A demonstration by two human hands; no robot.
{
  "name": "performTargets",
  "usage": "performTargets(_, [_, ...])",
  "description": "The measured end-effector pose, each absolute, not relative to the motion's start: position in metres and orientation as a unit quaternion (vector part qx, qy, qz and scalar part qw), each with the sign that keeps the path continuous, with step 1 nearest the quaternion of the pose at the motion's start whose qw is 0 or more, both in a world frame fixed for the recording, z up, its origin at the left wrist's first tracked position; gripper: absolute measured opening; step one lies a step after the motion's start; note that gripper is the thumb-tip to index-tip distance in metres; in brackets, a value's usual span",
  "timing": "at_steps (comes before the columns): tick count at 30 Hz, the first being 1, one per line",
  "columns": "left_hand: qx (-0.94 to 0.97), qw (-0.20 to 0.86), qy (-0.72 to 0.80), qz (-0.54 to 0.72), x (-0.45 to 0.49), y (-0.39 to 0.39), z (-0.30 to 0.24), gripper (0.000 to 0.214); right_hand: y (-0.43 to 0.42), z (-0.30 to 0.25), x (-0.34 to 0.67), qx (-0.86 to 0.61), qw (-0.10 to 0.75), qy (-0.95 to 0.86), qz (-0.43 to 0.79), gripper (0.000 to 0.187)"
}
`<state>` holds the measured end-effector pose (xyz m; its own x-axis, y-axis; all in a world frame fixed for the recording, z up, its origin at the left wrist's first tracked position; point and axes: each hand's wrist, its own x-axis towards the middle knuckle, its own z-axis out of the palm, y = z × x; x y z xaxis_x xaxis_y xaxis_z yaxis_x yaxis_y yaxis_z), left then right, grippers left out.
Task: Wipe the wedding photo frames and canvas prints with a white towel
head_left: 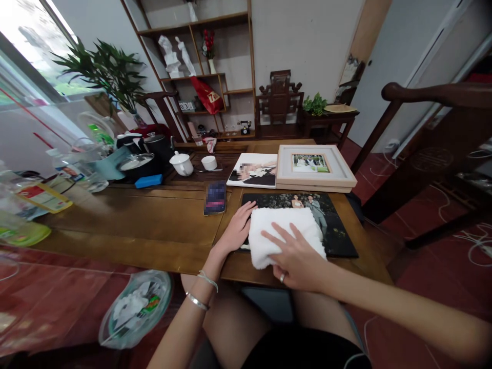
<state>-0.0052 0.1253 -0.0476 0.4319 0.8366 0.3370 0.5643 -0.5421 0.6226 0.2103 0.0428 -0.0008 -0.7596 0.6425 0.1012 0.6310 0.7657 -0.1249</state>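
Observation:
A folded white towel (265, 241) lies over a dark photo panel (342, 238), which shows a couple in wedding clothes. My right hand (295, 256) presses the towel from above, its fingers spread over the cloth and its lower digits, one with a ring, bent at the near edge. The towel hides the panel's middle and left parts. Along the panel's left edge rests my left hand (239, 225), fingers stretched out and holding nothing. Just beyond that hand, a phone (215, 198) lies on the wooden table (165, 220).
Behind the panel are a white-framed photo (317, 179) and a photo print (251, 170). A white teapot (182, 164), white cup (209, 163) and blue sponge (148, 181) sit further left. Bottles (82, 174) crowd the left end. A lined waste bin (163, 292) stands below.

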Motion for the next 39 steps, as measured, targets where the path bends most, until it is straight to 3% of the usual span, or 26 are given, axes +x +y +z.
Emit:
performTargets(10, [0.819, 0.213, 0.437, 0.306, -0.006, 0.126, -0.048, 0.041, 0.151, 0.011, 0.235, -0.439, 0.065, -0.896, 0.015, 0.039])
performTargets(21, [0.817, 0.211, 0.437, 0.312, -0.005, 0.125, -0.048, 0.040, 0.033, 0.003, 0.245, -0.306, 0.046, -0.949, 0.065, 0.027])
performTargets(32, [0.818, 0.211, 0.433, 0.315, -0.006, 0.126, -0.050, 0.040, 0.127, 0.004, 0.282, -0.464, 0.065, -0.883, -0.002, 0.035])
performTargets(39, [0.823, 0.220, 0.430, 0.298, -0.008, 0.131, -0.047, 0.040, 0.056, 0.004, 0.270, -0.384, 0.053, -0.921, 0.033, 0.029])
